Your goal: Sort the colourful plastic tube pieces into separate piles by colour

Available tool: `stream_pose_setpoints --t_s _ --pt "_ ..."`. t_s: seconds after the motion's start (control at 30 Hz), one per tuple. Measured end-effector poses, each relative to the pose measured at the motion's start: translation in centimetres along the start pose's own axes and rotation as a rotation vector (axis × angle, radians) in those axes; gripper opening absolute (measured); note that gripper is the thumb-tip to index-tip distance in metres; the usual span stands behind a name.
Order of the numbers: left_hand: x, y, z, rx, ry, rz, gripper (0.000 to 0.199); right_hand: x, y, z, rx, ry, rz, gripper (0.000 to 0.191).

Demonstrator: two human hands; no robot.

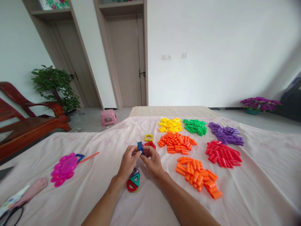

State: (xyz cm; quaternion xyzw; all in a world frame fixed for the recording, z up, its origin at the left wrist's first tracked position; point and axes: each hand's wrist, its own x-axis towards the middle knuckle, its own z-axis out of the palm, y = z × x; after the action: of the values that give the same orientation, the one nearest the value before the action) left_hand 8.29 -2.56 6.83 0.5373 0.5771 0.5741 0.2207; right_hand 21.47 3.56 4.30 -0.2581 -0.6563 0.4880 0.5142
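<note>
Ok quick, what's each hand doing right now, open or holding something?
Left hand: closed, holding the stack of blue pieces.
Right hand: closed, holding the same stack from the other side.

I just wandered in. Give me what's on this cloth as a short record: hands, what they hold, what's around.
Left hand: gripping blue pieces
Right hand: gripping the same blue pieces
Beyond hands: yellow square frame; red piece, partly hidden by the right hand
Nearer the wearer: teal triangle against a red curved piece
Piles at right: yellow pile, green pile, purple pile, red pile, two orange piles
At left: magenta flower-shaped item, blue triangular frame, orange stick
Floor: pink stool
</note>
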Motion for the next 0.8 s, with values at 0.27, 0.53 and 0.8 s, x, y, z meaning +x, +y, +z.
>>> stream_pose_setpoints --t_s 0.27,0.53,0.8 --pt "0.3 -1.2 -0.1 -0.386 0.022 -0.188 0.059 0.1 0.4 0.4 0.334 -0.077 0.087 0.031" --pt "0.4 -1.2 0.0 -0.384 0.071 -0.169 0.055 0.0 1.2 0.7 0.273 -0.010 0.101 0.032" --pt "0.2 -0.5 0.8 -0.548 0.255 -0.385 0.045 -0.5 0.7 0.6 -0.062 0.090 0.001 0.019"
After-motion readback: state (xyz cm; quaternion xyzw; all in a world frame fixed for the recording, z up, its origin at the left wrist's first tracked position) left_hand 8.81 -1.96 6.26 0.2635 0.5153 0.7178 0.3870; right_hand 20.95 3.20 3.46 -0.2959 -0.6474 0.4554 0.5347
